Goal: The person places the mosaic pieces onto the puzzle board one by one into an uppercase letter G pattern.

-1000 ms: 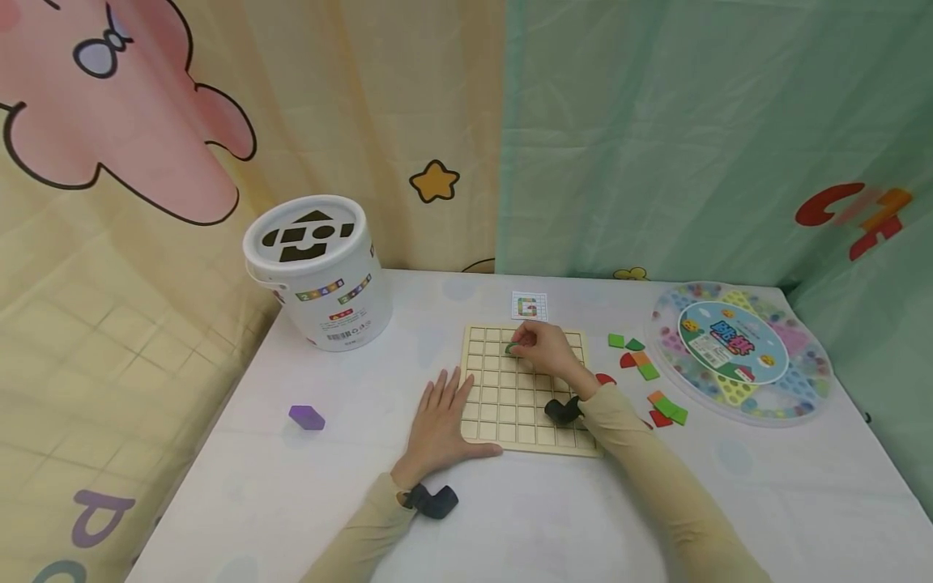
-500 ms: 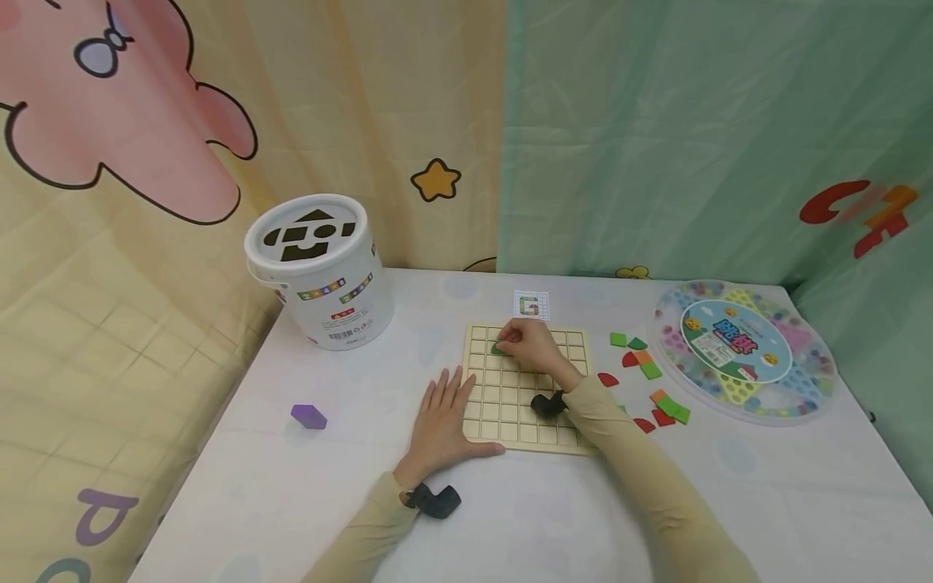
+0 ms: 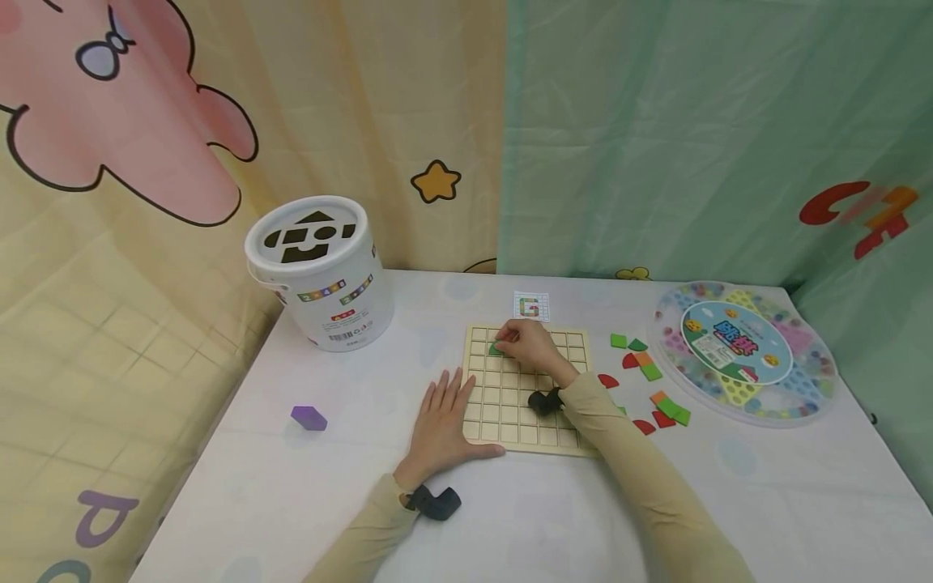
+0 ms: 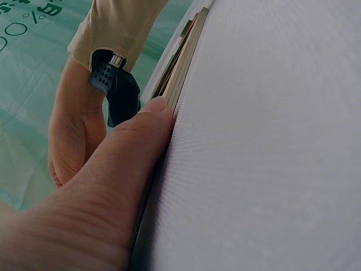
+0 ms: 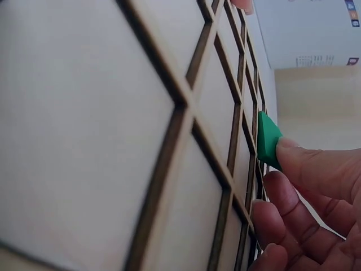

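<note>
A pale wooden grid board lies on the white table. Near its far left corner my right hand pinches a small green tile. In the right wrist view the tile is tilted at the grid, with the thumb against it; whether it sits fully in a square, I cannot tell. My left hand lies spread along the board's left side, its thumb against the front edge. Behind the board lies a small card printed with a coloured G on a grid.
Several green, red and orange tiles are scattered right of the board, partly behind the right sleeve. A round clear game case stands beyond them. At the back left is a white bucket with shaped holes in its lid; a purple block lies nearer.
My right hand has moved left across the board with the green tile, then almost stopped. Red tiles by the right sleeve have come more into view. The left hand stays in place.
</note>
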`<state>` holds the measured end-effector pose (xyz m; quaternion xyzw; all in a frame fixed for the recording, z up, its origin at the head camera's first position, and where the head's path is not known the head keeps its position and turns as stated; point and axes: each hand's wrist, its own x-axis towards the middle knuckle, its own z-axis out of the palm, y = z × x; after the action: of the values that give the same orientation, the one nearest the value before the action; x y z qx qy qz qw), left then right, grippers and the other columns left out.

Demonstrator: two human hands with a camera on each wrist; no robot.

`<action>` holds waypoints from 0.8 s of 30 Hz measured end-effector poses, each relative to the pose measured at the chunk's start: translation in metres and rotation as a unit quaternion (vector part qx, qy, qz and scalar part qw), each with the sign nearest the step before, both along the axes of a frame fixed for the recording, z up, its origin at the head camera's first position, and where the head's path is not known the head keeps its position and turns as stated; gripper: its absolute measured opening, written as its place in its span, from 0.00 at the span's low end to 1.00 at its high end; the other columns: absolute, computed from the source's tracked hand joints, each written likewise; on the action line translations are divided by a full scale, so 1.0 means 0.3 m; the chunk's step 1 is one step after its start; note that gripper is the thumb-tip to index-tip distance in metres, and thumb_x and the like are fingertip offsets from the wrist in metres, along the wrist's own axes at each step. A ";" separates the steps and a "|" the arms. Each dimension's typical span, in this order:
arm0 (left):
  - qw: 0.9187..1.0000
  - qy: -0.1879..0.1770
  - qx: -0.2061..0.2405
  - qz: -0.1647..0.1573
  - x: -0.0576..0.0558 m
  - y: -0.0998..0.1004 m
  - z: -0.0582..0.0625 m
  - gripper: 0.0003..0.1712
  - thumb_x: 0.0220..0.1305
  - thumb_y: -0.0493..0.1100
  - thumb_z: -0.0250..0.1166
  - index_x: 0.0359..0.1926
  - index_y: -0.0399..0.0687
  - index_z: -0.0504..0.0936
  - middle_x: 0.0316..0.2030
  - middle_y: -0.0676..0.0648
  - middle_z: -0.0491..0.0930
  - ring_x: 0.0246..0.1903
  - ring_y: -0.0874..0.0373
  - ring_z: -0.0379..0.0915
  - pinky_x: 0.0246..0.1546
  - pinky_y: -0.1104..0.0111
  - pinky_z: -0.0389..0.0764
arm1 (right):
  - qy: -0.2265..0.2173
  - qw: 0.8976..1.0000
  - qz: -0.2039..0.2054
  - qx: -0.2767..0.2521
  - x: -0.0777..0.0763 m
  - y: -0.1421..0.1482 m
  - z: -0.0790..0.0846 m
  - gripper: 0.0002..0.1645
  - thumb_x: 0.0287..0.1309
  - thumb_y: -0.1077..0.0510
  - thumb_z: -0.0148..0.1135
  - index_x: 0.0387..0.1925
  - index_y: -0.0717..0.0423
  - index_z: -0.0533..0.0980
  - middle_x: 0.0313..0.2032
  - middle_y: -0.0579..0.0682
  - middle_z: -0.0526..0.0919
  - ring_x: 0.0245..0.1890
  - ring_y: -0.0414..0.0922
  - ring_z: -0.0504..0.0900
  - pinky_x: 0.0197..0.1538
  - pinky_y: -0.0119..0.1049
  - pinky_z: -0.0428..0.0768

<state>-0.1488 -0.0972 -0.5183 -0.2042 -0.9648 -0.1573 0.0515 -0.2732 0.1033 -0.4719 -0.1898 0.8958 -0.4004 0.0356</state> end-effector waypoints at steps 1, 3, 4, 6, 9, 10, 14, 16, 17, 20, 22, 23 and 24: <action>1.000 -0.001 -0.003 0.000 0.001 0.000 0.000 0.71 0.38 0.84 0.58 0.73 0.43 0.51 0.72 0.40 0.46 0.71 0.45 0.35 0.69 0.55 0.38 | -0.004 1.000 -0.001 0.004 -0.001 -0.001 0.000 0.06 0.58 0.57 0.65 0.33 0.57 0.80 0.28 0.48 0.80 0.27 0.44 0.78 0.32 0.39 0.76; 1.000 -0.006 -0.008 0.001 0.003 0.000 0.001 0.71 0.38 0.84 0.57 0.74 0.43 0.50 0.73 0.41 0.45 0.71 0.46 0.35 0.69 0.55 0.37 | -0.009 1.000 -0.005 0.011 -0.002 -0.002 -0.001 0.05 0.59 0.58 0.65 0.33 0.57 0.80 0.28 0.47 0.80 0.27 0.43 0.77 0.32 0.37 0.76; 1.000 -0.008 -0.011 0.001 0.004 0.000 0.000 0.71 0.39 0.84 0.56 0.74 0.42 0.49 0.73 0.41 0.45 0.71 0.46 0.34 0.69 0.56 0.37 | -0.011 1.000 -0.005 0.013 -0.002 -0.002 -0.002 0.06 0.59 0.58 0.65 0.34 0.58 0.80 0.28 0.47 0.80 0.27 0.43 0.77 0.31 0.37 0.75; 1.000 -0.014 -0.018 0.000 0.006 -0.001 0.001 0.72 0.39 0.84 0.55 0.74 0.42 0.48 0.73 0.41 0.44 0.71 0.47 0.33 0.69 0.56 0.36 | -0.011 1.000 -0.005 0.015 -0.001 -0.003 -0.003 0.06 0.59 0.58 0.65 0.34 0.58 0.80 0.28 0.47 0.80 0.27 0.42 0.76 0.32 0.36 0.75; 0.999 -0.020 -0.029 -0.006 0.008 -0.008 0.003 0.72 0.41 0.85 0.54 0.74 0.41 0.45 0.73 0.42 0.42 0.72 0.49 0.32 0.69 0.57 0.35 | -0.006 1.000 -0.003 0.013 -0.001 -0.003 -0.009 0.06 0.58 0.58 0.65 0.34 0.58 0.80 0.28 0.47 0.80 0.26 0.42 0.76 0.32 0.37 0.75; 0.999 -0.021 -0.030 -0.010 0.008 -0.012 0.004 0.72 0.41 0.84 0.54 0.74 0.41 0.45 0.73 0.42 0.42 0.72 0.50 0.32 0.69 0.58 0.35 | -0.004 1.000 -0.001 0.012 -0.002 -0.002 -0.011 0.06 0.58 0.58 0.65 0.33 0.58 0.80 0.28 0.47 0.80 0.26 0.42 0.76 0.32 0.37 0.75; 0.999 -0.023 -0.035 -0.021 0.008 -0.025 0.007 0.71 0.43 0.83 0.53 0.74 0.41 0.43 0.73 0.44 0.41 0.72 0.52 0.32 0.69 0.59 0.34 | 0.002 1.000 0.003 0.013 -0.004 -0.003 -0.016 0.06 0.58 0.58 0.65 0.33 0.57 0.80 0.27 0.46 0.79 0.26 0.42 0.76 0.31 0.37 0.75; 0.999 -0.023 -0.036 -0.022 0.007 -0.028 0.006 0.70 0.44 0.83 0.53 0.74 0.41 0.43 0.74 0.45 0.41 0.72 0.53 0.32 0.69 0.59 0.34 | 0.002 1.000 0.006 0.014 -0.006 -0.004 -0.015 0.06 0.58 0.58 0.65 0.33 0.57 0.80 0.27 0.46 0.79 0.26 0.42 0.76 0.32 0.37 0.75; 0.999 -0.023 -0.035 -0.022 0.007 -0.029 0.005 0.70 0.44 0.83 0.53 0.74 0.42 0.43 0.74 0.45 0.41 0.72 0.53 0.32 0.69 0.60 0.34 | 0.001 1.000 0.008 0.014 -0.008 -0.004 -0.014 0.06 0.58 0.58 0.65 0.33 0.57 0.80 0.27 0.46 0.79 0.26 0.42 0.76 0.32 0.37 0.75; 0.999 -0.019 -0.029 -0.020 0.006 -0.029 0.003 0.70 0.43 0.83 0.54 0.74 0.42 0.43 0.73 0.45 0.42 0.72 0.53 0.32 0.69 0.60 0.34 | -0.001 1.000 0.013 0.015 -0.011 -0.005 -0.011 0.05 0.58 0.59 0.65 0.32 0.58 0.80 0.27 0.47 0.79 0.26 0.42 0.76 0.32 0.36 0.75; 0.999 -0.015 -0.025 -0.019 0.005 -0.029 0.002 0.70 0.43 0.83 0.54 0.74 0.42 0.44 0.73 0.45 0.43 0.72 0.53 0.33 0.69 0.61 0.34 | -0.004 1.000 0.014 0.014 -0.014 -0.005 -0.009 0.05 0.58 0.59 0.65 0.32 0.59 0.80 0.27 0.47 0.79 0.27 0.42 0.76 0.32 0.36 0.75; 0.999 -0.013 -0.024 -0.019 0.005 -0.028 0.002 0.70 0.43 0.83 0.55 0.74 0.42 0.44 0.73 0.45 0.43 0.72 0.53 0.33 0.69 0.61 0.34 | -0.006 1.000 0.014 0.014 -0.016 -0.006 -0.008 0.05 0.58 0.60 0.66 0.32 0.59 0.80 0.27 0.47 0.80 0.27 0.43 0.76 0.32 0.36 0.75; 0.999 -0.012 -0.025 -0.018 0.004 -0.028 0.001 0.70 0.43 0.83 0.55 0.74 0.42 0.44 0.73 0.45 0.43 0.72 0.53 0.33 0.69 0.61 0.34 | -0.006 1.000 0.014 0.015 -0.018 -0.007 -0.007 0.05 0.58 0.60 0.66 0.32 0.59 0.80 0.27 0.47 0.80 0.27 0.43 0.76 0.32 0.36 0.75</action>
<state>-0.1476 -0.1056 -0.5180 -0.2206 -0.9652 -0.1369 0.0321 -0.2784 0.1013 -0.4741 -0.1992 0.8985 -0.3879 0.0499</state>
